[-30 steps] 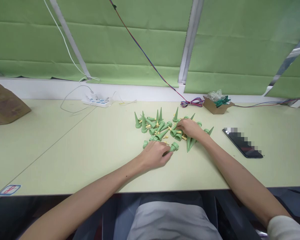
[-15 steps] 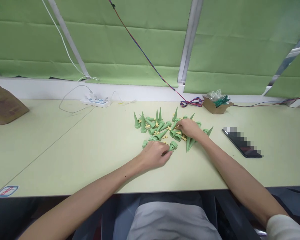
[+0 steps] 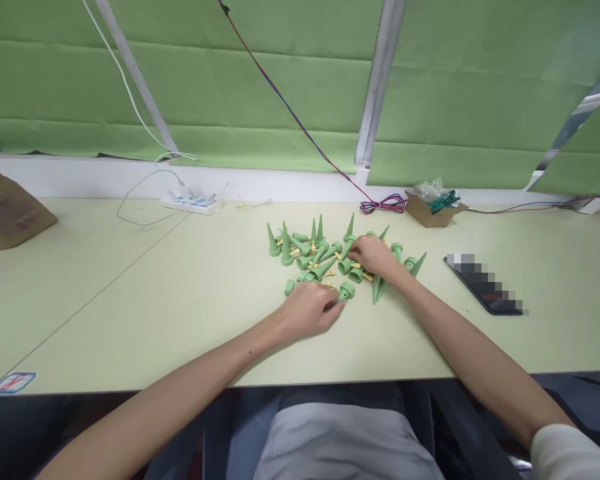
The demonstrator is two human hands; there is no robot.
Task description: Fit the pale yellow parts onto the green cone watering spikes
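Several green plastic cones with ribbed caps lie and stand in a loose pile on the pale table, with small yellow pieces among them. My left hand (image 3: 313,309) rests at the pile's front edge, its fingers closed round a green cone (image 3: 347,291) whose capped end sticks out to the right. Farther back, my right hand (image 3: 373,255) reaches into the pile, fingertips pinched near a slanting green cone (image 3: 347,249); what they grip is too small to make out. An upright cone (image 3: 285,247) stands at the pile's left side.
A black phone (image 3: 485,287) lies on the table (image 3: 180,313) to the right. Behind the pile are a small cardboard box (image 3: 433,212) with green and clear contents and a coiled cable (image 3: 385,204). A power strip (image 3: 193,202) and a brown paper bag (image 3: 13,210) are at the left.
My right hand has shifted slightly to the left within the pile, uncovering a little more of the cones at its right. My left hand has stayed in place.
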